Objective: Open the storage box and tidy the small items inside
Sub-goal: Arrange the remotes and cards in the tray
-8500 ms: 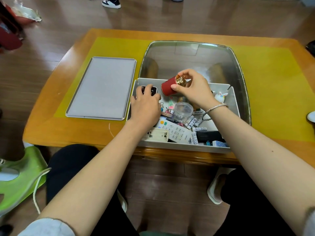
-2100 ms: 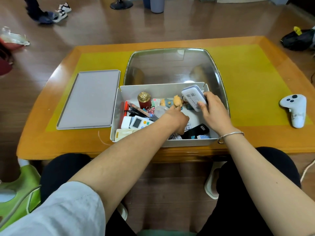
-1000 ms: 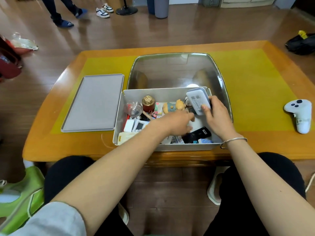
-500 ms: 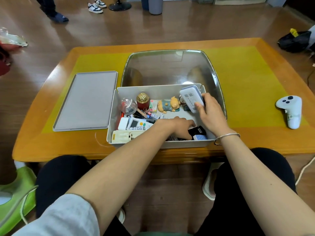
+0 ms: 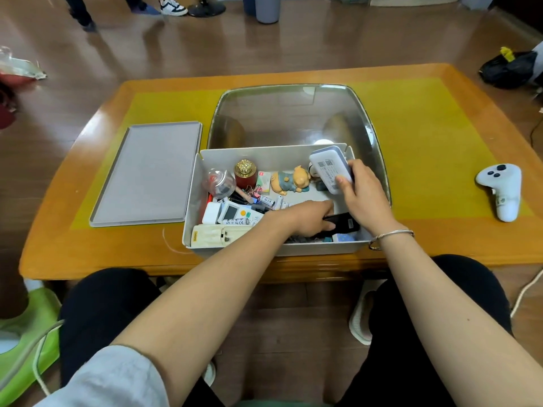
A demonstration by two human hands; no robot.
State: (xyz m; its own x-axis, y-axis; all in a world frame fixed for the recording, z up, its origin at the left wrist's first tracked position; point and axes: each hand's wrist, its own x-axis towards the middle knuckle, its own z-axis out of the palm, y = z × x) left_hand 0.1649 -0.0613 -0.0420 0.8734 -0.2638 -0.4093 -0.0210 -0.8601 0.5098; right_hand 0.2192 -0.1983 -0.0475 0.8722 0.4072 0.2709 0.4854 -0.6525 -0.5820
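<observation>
Two hands in box [image 5: 266, 156]: right hand [image 5: 363, 198] grips white device [image 5: 330, 168], left hand [image 5: 305, 217] grips black remote [image 5: 343, 224].

Lid [image 5: 147, 174] left of box [image 5: 273, 155]; controller [image 5: 501, 190] right.

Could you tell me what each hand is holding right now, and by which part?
Right hand grips the white device by its near end. Left hand rests on the black remote; grip unclear.
</observation>
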